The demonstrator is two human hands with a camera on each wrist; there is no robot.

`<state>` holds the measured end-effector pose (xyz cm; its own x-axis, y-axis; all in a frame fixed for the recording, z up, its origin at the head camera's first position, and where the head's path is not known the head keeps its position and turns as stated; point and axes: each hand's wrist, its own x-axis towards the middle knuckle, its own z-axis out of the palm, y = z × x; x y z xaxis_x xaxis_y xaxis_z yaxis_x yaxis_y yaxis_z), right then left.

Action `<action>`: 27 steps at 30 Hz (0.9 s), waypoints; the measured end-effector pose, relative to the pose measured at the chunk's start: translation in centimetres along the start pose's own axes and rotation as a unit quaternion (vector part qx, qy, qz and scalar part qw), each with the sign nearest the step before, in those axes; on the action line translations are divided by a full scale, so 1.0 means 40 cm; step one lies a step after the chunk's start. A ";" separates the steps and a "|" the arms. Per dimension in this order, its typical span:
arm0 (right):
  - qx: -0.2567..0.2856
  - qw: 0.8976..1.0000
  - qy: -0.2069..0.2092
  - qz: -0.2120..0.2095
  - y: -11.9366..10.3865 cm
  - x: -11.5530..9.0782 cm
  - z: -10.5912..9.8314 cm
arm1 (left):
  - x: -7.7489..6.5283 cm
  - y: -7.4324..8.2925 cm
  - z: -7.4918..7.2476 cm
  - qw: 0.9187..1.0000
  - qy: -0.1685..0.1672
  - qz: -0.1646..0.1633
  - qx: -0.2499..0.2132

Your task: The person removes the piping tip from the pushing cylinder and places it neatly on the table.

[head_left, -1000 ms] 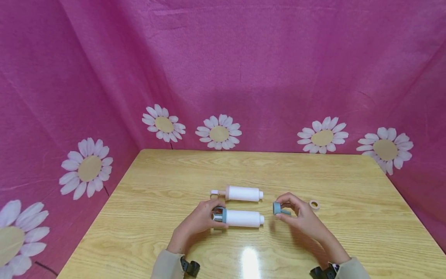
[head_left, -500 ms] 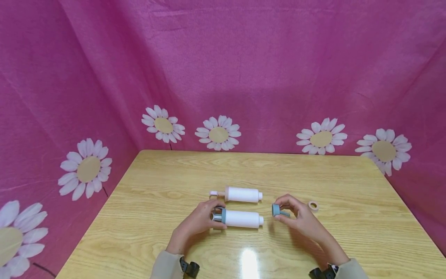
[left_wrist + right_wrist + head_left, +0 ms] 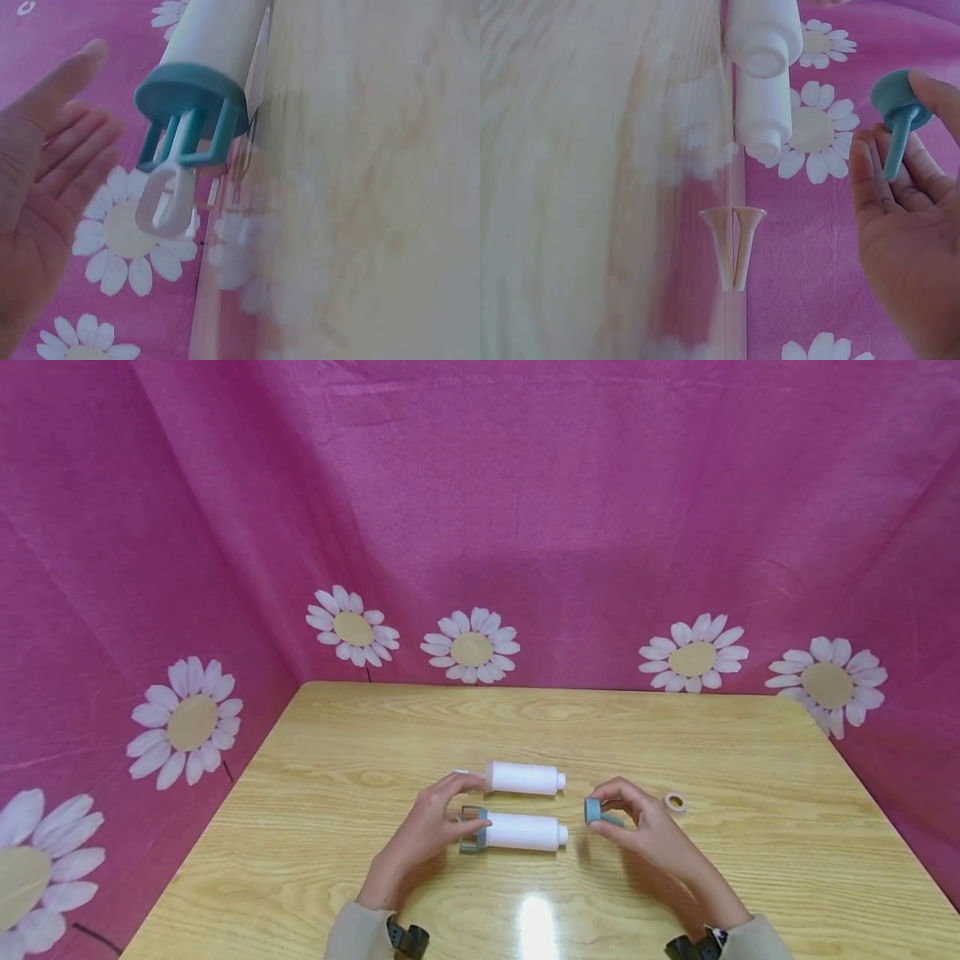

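A white cylinder (image 3: 522, 832) lies on the table, with a teal collar and open frame (image 3: 473, 844) at its left end. From that frame a white loop (image 3: 150, 217) sticks out in the left wrist view. My left hand (image 3: 426, 828) is beside this end, thumb and fingers spread apart, holding nothing; in the left wrist view a gap shows between it and the collar. My right hand (image 3: 651, 828) pinches a teal cup-shaped cap with a thin stem (image 3: 896, 94) between thumb and fingers, above the table to the right of the cylinder's narrow end.
A second white cylinder (image 3: 525, 778) with a pinkish collar lies parallel behind the first. A small beige ring-shaped piece (image 3: 675, 802) is on the table past my right hand; the right wrist view shows it flared with a stem. A pink flowered cloth (image 3: 525, 527) hangs behind the table.
My left hand has let go of the teal frame, its fingers lifting away toward the rear cylinder's end. The right hand still pinches the teal cap in nearly the same place.
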<state>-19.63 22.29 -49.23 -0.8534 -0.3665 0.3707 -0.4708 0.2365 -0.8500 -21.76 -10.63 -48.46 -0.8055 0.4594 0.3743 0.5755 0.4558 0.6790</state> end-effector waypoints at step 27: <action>0.009 1.000 -0.025 0.013 -0.023 0.041 0.095 | 0.047 0.079 0.115 0.985 0.039 0.164 0.032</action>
<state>-19.73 18.05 -49.27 -0.8529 -0.4045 0.3301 -0.4444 0.2306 -0.8656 -20.81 -4.81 -48.51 -0.5820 0.5306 0.6162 0.8121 0.3406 0.4738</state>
